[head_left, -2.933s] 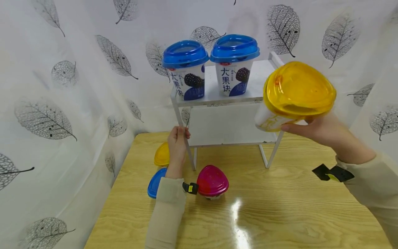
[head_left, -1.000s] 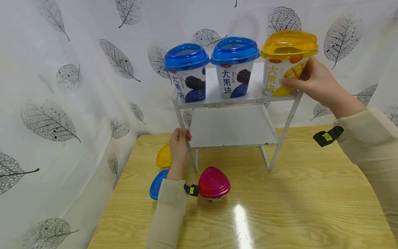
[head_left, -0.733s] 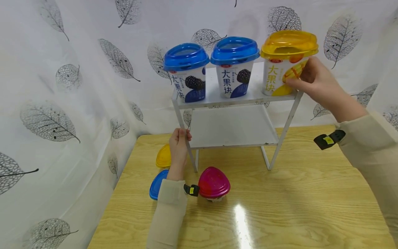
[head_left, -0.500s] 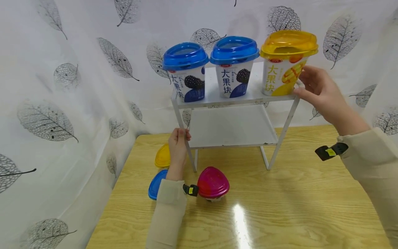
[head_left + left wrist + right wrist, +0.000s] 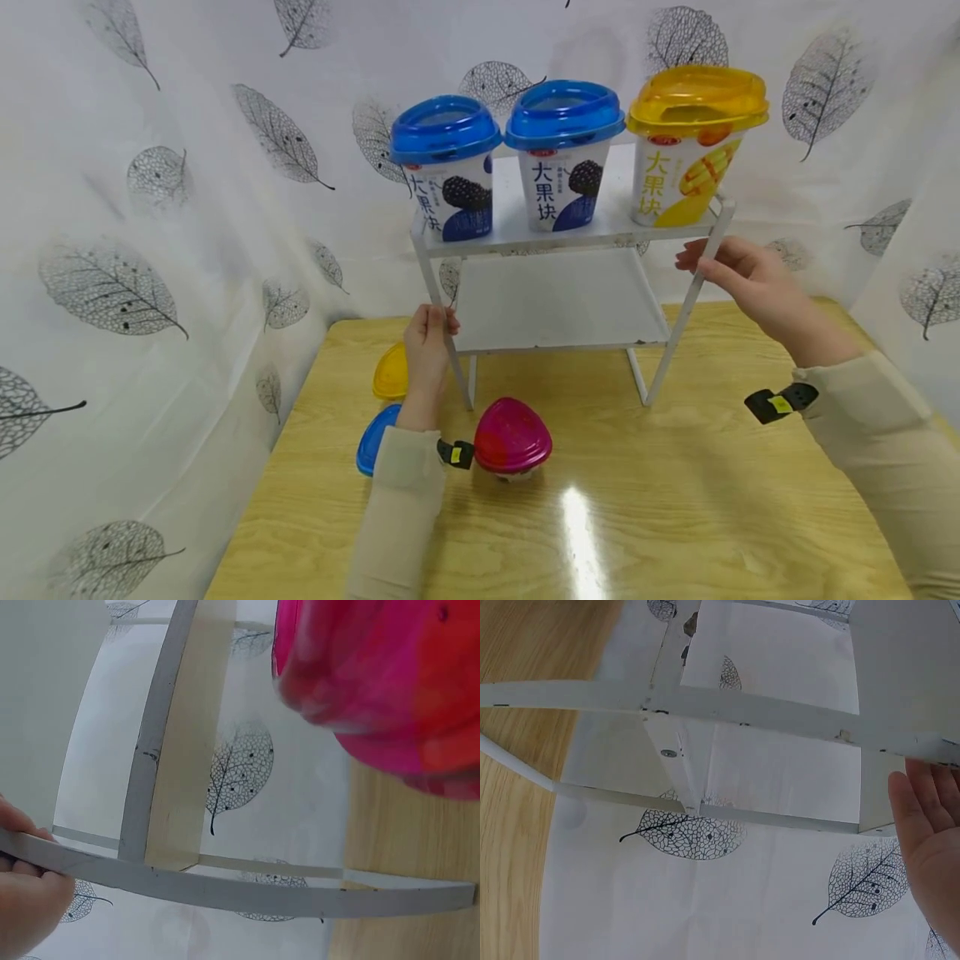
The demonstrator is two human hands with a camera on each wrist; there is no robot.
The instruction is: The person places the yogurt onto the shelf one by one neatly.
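My left hand (image 5: 426, 346) grips the left front leg of a white two-tier shelf rack (image 5: 558, 302), its fingers curled round the bar. At the upper right front leg, my right hand (image 5: 761, 296) has its fingers behind the bar and the thumb in front; in the right wrist view these fingers look fairly straight. Along the top tier stand a left blue-lidded yogurt cup (image 5: 457, 196), a middle blue-lidded yogurt cup (image 5: 562, 183) and a yellow-lidded yogurt cup (image 5: 678, 183), all upright. The lower tier bears nothing.
On the wooden table (image 5: 675, 500), a pink-lidded cup (image 5: 513, 437) stands before the rack, near my left wrist. A yellow lid (image 5: 391, 373) and a blue lid (image 5: 375, 442) show left of my left forearm, partly hidden. Leaf-patterned curtain (image 5: 195, 250) surrounds the table.
My right hand set the yellow-lidded cup on the top tier's right end, let go of it, and moved down to the rack's right leg. The left hand kept its hold.
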